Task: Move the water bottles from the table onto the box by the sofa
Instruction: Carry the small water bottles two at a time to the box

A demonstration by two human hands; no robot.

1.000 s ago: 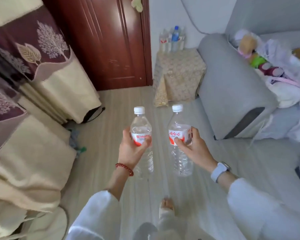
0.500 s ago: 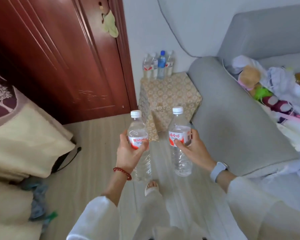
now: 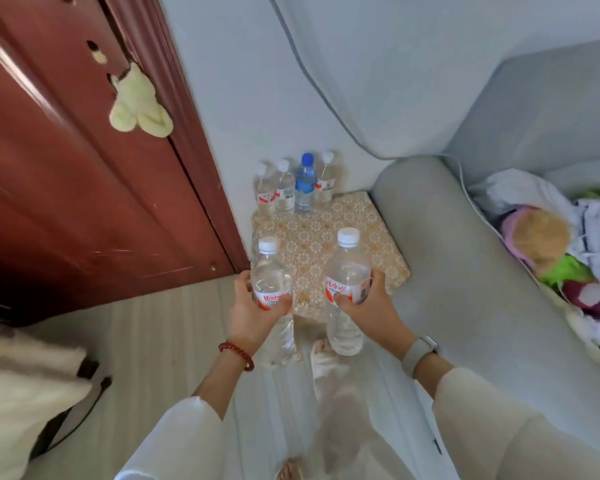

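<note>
Two clear bottles are in your hands, upright above the floor before the box. Your left hand (image 3: pixel 248 308) grips the left bottle (image 3: pixel 271 292), white cap, red-and-white label reading "Wahaha". Your right hand (image 3: pixel 369 308) grips the right bottle (image 3: pixel 347 289), red label, Chinese characters. Beyond, the patterned box (image 3: pixel 329 237) carries four bottles (image 3: pixel 295 185) at its far edge beside the sofa (image 3: pixel 465 271); one is blue-capped.
</note>
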